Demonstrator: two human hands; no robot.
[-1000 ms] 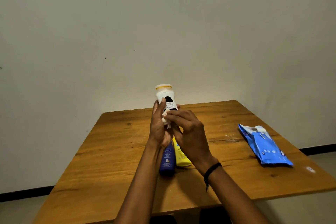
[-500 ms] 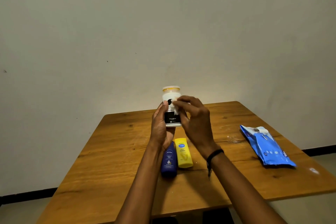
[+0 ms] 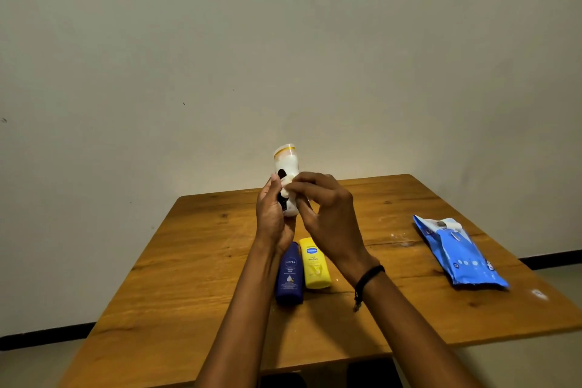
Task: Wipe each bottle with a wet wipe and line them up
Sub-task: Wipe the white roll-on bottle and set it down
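Note:
A white bottle [image 3: 287, 164] with a yellow-ringed cap and a black label is held upright above the wooden table [image 3: 195, 280]. My left hand [image 3: 271, 217] grips its lower body from the left. My right hand [image 3: 327, 214] presses a small white wet wipe [image 3: 287, 181] against the bottle's front with the fingertips. Below the hands, a dark blue bottle [image 3: 290, 274] and a yellow bottle [image 3: 314, 263] lie flat side by side on the table, touching.
A blue pack of wet wipes [image 3: 459, 253] lies on the right side of the table. A plain wall stands right behind the table's far edge. A black band sits on my right wrist.
The wipe in my right hand went up the bottle's front and came back down a little. The bottle has tilted slightly to the left in my left hand.

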